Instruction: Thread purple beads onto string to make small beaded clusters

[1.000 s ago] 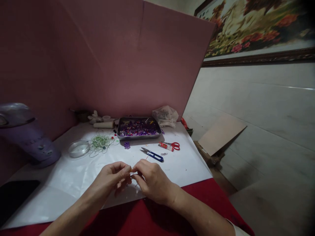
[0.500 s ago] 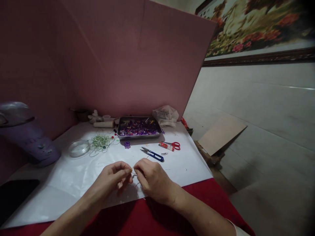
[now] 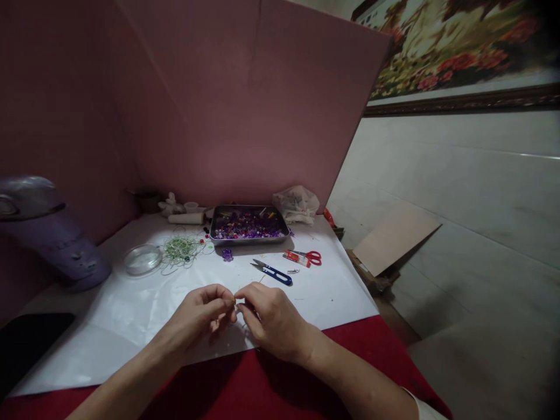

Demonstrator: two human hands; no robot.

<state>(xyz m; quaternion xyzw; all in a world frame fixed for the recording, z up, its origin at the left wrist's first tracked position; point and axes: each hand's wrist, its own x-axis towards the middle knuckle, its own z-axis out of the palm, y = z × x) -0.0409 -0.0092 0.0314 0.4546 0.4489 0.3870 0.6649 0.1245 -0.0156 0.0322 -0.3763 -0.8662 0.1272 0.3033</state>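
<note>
Over the front of the white sheet, my left hand (image 3: 205, 312) pinches a small amber-coloured bead (image 3: 233, 301) between thumb and forefinger; the fingertips mostly cover it. My right hand (image 3: 273, 318) is closed, its thumb and forefinger at the bead's right side on a thin pale cord. A short end of that cord (image 3: 262, 279) shows above the right knuckles; the rest is hidden by the fingers. Just beyond the hands lie blue thread snips (image 3: 273, 272), and a purple flower-shaped bead piece (image 3: 227, 255) sits farther back.
A metal tray (image 3: 249, 241) of mostly purple beads stands at the back, beside a clear plastic bag (image 3: 297, 204). Red-handled scissors (image 3: 314, 257) and a red-labelled lighter (image 3: 297, 259) lie right. Leftward are tangled green cord (image 3: 181, 251), a round clear dish (image 3: 143, 260) and a purple bottle (image 3: 65, 251).
My right fingertips have moved left, right up to the bead, closing the small gap between the hands. The left hand keeps its pinch. The view has shifted slightly.
</note>
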